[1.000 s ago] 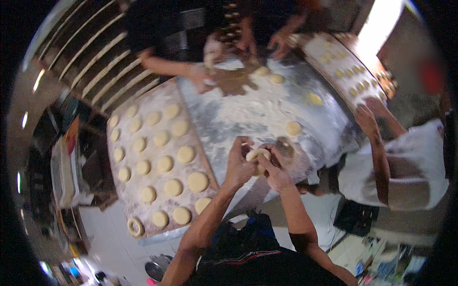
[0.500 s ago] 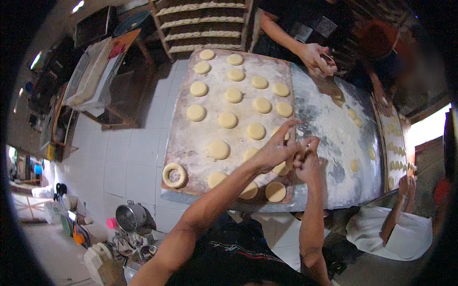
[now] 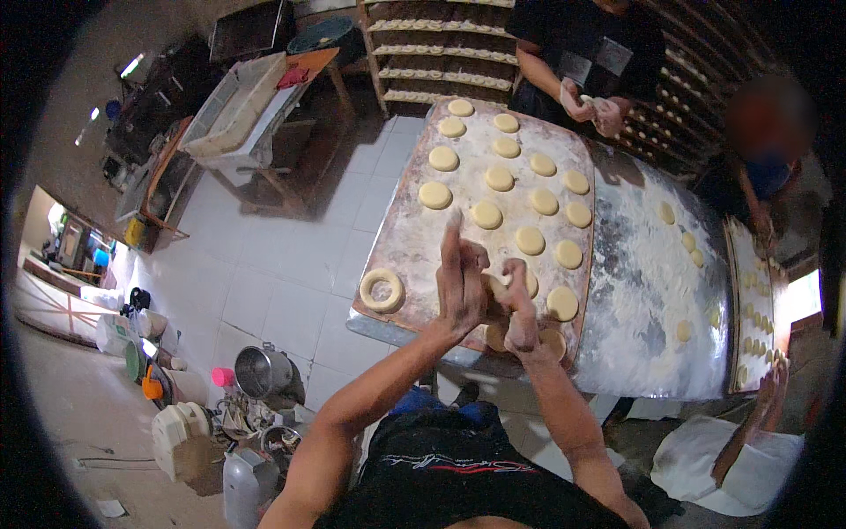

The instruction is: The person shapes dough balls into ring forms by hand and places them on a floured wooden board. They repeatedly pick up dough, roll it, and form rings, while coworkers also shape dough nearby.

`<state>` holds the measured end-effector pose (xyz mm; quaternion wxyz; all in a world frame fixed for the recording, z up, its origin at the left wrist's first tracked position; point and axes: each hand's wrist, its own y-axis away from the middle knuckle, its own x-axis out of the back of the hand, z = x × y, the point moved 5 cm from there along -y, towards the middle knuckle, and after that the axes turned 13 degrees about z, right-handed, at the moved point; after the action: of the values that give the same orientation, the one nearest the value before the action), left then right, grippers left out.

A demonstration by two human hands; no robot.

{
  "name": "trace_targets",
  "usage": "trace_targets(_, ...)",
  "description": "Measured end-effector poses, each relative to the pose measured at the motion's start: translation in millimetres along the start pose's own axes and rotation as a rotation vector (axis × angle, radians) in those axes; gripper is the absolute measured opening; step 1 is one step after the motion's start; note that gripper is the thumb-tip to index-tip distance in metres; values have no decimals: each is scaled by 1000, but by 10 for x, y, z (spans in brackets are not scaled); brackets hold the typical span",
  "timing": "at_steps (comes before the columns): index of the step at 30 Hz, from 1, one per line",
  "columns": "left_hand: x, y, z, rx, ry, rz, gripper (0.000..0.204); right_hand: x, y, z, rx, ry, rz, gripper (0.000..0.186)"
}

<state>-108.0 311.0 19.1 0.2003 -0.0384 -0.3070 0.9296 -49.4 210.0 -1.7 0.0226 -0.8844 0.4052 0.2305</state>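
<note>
Pale round dough discs (image 3: 500,179) lie in rough rows on a floured board (image 3: 414,238). Over its near part, my left hand (image 3: 463,286) has its index finger stretched up and the other fingers curled. Close beside it, my right hand (image 3: 518,309) is closed, its fingers bent inward. Between the two hands shows a piece of dough (image 3: 498,286), partly hidden by the fingers. A dough ring (image 3: 382,290) rests at the board's near left corner. Several discs under and around my hands are partly covered.
A floured metal tabletop (image 3: 652,353) with a few dough pieces adjoins the board's right side. Across stands a person whose hands (image 3: 595,110) hold dough. More people work by a tray (image 3: 749,300) at right. Racks (image 3: 441,62) stand behind; a metal pot (image 3: 264,370) is on the floor.
My hands have moved left, from the board's right edge to over its near middle, with dough now showing between them. The view has shifted. The person across has brought both hands together.
</note>
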Motion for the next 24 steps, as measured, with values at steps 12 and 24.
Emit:
trace_targets(12,788,-375,-495,43,104,-25,41,-796,-172,357,107,127,-87,29)
trace_targets(24,1043,-560,-760,313,394,-131,26,-1129,-455,616,98,230,60,33)
